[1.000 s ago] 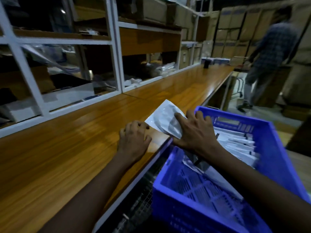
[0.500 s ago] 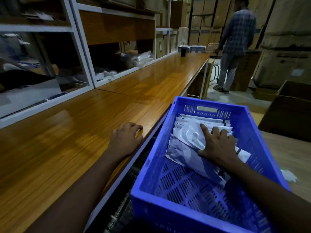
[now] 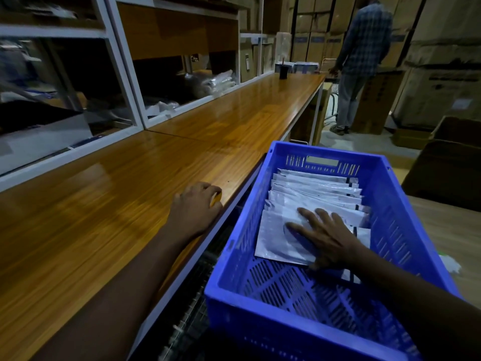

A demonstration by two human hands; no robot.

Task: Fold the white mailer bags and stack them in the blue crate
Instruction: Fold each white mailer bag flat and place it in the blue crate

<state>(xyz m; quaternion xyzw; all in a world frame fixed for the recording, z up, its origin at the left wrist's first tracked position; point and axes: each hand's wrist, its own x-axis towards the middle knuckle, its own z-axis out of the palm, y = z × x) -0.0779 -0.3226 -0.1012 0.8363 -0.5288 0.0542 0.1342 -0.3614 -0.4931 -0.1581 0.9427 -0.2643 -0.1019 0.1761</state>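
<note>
A blue crate (image 3: 263, 303) stands right of the wooden counter, below its edge. Inside it, several folded white mailer bags (image 3: 315, 190) lie overlapping in a row against the far wall. The nearest folded bag (image 3: 276, 235) lies flat on top of the row's near end. My right hand (image 3: 325, 237) presses on this bag with its fingers spread and straight. My left hand (image 3: 195, 207) rests on the counter's front edge, fingers curled under and holding nothing.
The long wooden counter (image 3: 145, 183) runs away to the far right, with white-framed shelf units (image 3: 122, 74) behind it holding plastic-wrapped goods. A person in a checked shirt (image 3: 361, 61) stands at the far end among stacked cartons. A dark cup (image 3: 283, 70) sits far down the counter.
My right hand carried the folded bag from the counter's edge into the crate and laid it flat on the row. My left hand stayed on the counter edge.
</note>
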